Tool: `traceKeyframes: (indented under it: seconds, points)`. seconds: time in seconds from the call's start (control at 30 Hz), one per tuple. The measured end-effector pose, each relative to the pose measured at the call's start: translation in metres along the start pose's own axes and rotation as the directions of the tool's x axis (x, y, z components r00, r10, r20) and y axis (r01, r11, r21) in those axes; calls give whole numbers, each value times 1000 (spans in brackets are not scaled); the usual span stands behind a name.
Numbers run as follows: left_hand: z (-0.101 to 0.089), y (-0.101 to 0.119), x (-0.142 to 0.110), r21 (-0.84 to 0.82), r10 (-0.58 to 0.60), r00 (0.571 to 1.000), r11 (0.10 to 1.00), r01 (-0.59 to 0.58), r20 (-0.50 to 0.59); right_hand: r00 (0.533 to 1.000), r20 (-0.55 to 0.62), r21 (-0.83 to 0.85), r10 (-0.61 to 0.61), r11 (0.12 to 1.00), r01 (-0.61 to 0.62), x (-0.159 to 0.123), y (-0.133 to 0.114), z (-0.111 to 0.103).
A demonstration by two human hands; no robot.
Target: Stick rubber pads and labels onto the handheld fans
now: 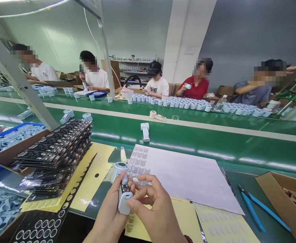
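My left hand (112, 206) is wrapped around a light blue handheld fan body (124, 202), its round ring-shaped head pointing away from me. A small circuit board (124, 185) shows in the open handle. My right hand (151, 206) has its fingers curled at the right side of the handle, the thumb against its lower end. A small pale oval (135, 179) shows by the right fingertips; what it is I cannot tell. Just beyond my hands lies a white sheet (180, 179) with grey sticker shapes on its left side.
Stacked black circuit-board panels (54, 148) stand at left, by a blue tray (11, 130) of pale blue parts. Blue-handled cutters (259, 206) and a cardboard box (277, 189) lie right. Another fan body (145, 131) rests on the green conveyor (188, 135). Several people work opposite.
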State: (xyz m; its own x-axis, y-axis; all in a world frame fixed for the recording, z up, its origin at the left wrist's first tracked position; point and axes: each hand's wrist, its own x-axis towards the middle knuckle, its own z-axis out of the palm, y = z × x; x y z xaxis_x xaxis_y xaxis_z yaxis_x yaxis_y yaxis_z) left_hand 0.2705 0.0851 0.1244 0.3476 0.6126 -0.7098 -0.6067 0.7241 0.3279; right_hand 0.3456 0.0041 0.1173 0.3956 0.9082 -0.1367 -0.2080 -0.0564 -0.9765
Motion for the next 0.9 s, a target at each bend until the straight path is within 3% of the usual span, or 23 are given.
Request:
traceKeyframes:
  seconds: [0.2, 0.3, 0.37, 0.43, 0.57, 0.63, 0.77, 0.9]
  points:
    - [-8, -3, 6, -48, 11, 999, 999, -8, 47, 998, -29, -58, -51, 997, 49, -2, 2, 4]
    - [-4, -6, 0, -68, 18, 1000, 998, -16, 23, 976, -60, -196, -208, 961, 193, -6, 10, 8]
    - [0, -6, -7, -65, -3, 1000, 998, 3, 5, 926, -86, -327, -367, 889, 322, -7, 15, 9]
    - [2, -3, -13, -53, -51, 999, 997, 51, -3, 893, -107, -417, -438, 835, 360, -5, 17, 6]
    - [-4, 13, -14, 34, -95, 995, 995, 94, 38, 961, -151, -312, -230, 934, 174, 5, 21, -11]
    - [-14, 22, -8, 147, -8, 998, 989, -2, 68, 981, -107, -276, -159, 953, 125, 10, 28, -20]
    - [-36, 32, 6, 421, 238, 961, 864, -276, 142, 988, -25, -386, -152, 913, 131, 16, 47, -26]
    - [-49, 31, 15, 528, 154, 944, 797, -293, 291, 985, -17, -546, -169, 827, 133, 19, 63, -16]
